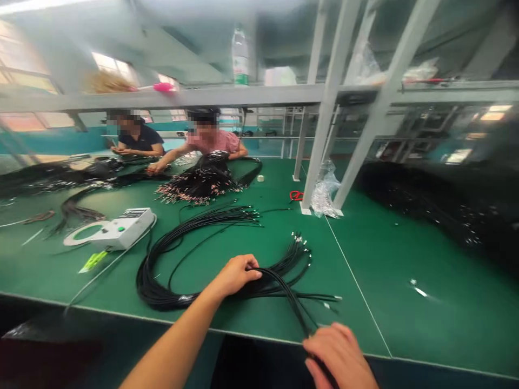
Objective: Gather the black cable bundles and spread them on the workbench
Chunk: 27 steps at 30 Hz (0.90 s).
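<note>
A long bundle of black cables lies curved on the green tabletop, its tipped ends fanned out at both sides. My left hand is closed around several black cables above the right part of the bundle. Those cables arc down toward me to my right hand, which is wrapped round them at the table's front edge. The far ends of the held cables are hidden under the right hand. White-tipped ends of the bundle point away from me.
A white box-shaped device with a ring stands left, a yellow-green clip before it. Across the table, two people handle black cable piles. Grey shelf posts rise beside a plastic bag. More dark cables lie right.
</note>
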Each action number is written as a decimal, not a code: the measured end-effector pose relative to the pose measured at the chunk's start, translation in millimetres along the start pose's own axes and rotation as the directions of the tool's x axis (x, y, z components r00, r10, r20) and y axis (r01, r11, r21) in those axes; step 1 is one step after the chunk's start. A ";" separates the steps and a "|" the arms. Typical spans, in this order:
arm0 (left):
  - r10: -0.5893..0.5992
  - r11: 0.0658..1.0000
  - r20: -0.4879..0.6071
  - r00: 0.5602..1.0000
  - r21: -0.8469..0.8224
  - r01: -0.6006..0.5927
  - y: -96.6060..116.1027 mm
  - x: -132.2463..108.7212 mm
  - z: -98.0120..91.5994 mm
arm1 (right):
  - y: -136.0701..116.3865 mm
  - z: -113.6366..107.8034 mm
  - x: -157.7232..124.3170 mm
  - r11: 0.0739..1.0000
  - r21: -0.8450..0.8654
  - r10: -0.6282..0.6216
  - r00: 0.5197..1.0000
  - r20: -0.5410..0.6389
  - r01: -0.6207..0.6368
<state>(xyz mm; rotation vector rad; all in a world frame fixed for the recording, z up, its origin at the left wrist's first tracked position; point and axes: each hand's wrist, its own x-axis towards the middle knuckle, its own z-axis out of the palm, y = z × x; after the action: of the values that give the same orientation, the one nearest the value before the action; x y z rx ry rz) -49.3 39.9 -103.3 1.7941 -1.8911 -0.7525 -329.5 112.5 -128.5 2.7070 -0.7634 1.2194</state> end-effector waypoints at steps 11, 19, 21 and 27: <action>-0.118 0.929 -0.223 0.968 0.320 0.187 6.9 23.8 -2.0 | 9.5 25.4 63.0 0.975 0.198 0.044 0.964 0.264 -0.099; -0.102 0.923 -0.163 0.981 0.351 0.155 11.4 12.1 6.9 | 40.5 84.4 94.9 0.991 -0.107 0.113 0.897 0.426 -0.074; -0.116 0.929 -0.172 0.978 0.330 0.168 22.2 19.5 13.2 | 40.3 79.8 80.9 0.968 -0.220 0.194 0.917 0.348 -0.121; -0.217 0.899 -0.237 0.947 0.330 0.289 46.1 60.7 31.8 | 57.4 47.1 8.9 0.924 -0.352 0.212 0.965 0.153 -0.147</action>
<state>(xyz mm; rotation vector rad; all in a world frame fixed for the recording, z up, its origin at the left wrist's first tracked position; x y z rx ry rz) -109.4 -16.7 -101.6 2.2828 -1.7684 -0.2998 -319.3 46.2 -161.6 2.5294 -1.1505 0.7716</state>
